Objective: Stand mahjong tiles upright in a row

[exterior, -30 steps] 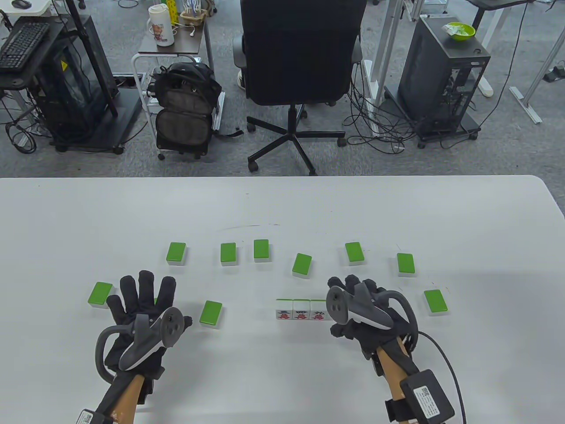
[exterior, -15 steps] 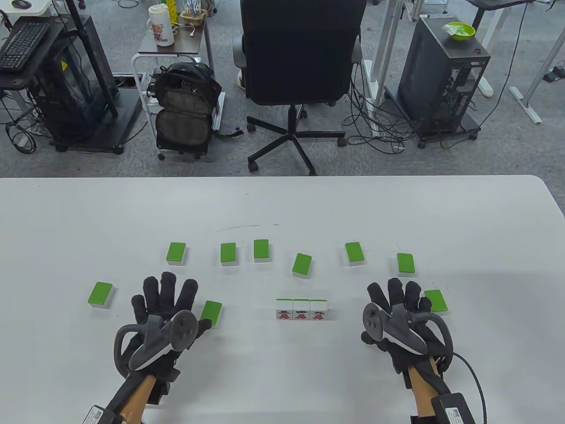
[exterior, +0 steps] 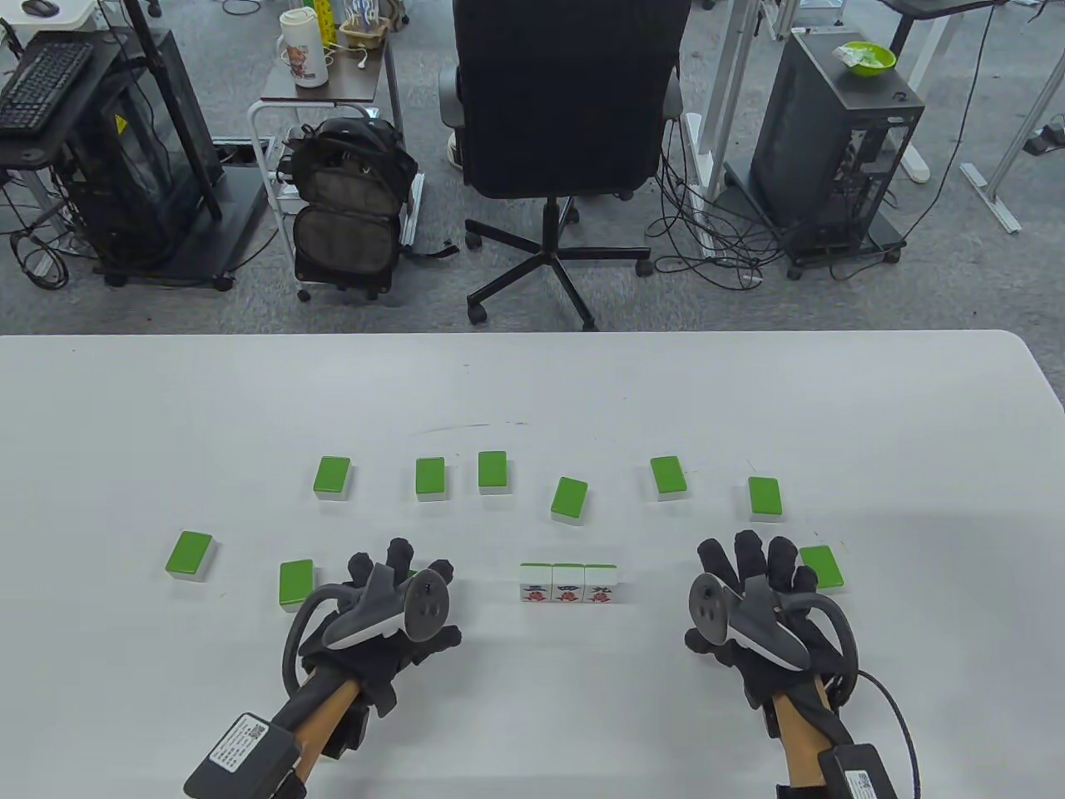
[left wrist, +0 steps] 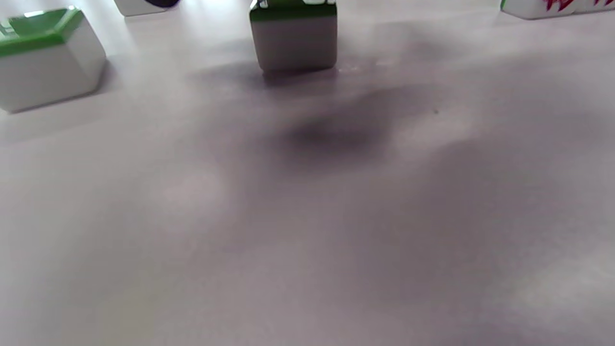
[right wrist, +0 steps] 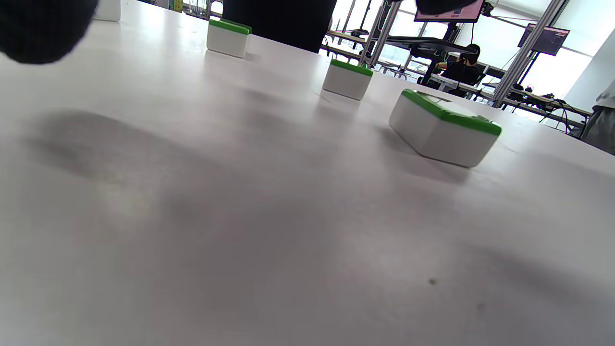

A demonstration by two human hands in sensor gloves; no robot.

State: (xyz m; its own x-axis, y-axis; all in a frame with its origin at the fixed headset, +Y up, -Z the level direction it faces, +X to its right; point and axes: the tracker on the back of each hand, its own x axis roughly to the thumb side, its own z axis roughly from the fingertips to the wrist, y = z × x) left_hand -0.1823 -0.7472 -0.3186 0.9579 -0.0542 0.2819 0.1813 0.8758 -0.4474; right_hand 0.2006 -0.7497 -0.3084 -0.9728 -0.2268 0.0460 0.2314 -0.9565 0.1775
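Observation:
Three mahjong tiles (exterior: 568,583) stand upright side by side at the table's front middle, faces toward me. Several green-backed tiles lie flat, most in a loose back row (exterior: 492,472). My left hand (exterior: 403,583) hovers over a flat tile (left wrist: 293,38) just left of the upright row and hides nearly all of it in the table view. In the left wrist view no fingers touch that tile's visible sides. My right hand (exterior: 753,574) has its fingers spread, empty, its fingertips beside a flat tile (exterior: 824,566) to the right of the row.
Flat tiles lie at the front left (exterior: 296,584) and further left (exterior: 190,553). Others lie at the back right (exterior: 765,498) and back middle (exterior: 570,500). The white table (exterior: 532,391) has bare room behind the tiles. An office chair stands beyond its far edge.
My left hand moved right, uncovering one flat tile and covering the one beside the row. My right hand left the upright row and moved right, then held still.

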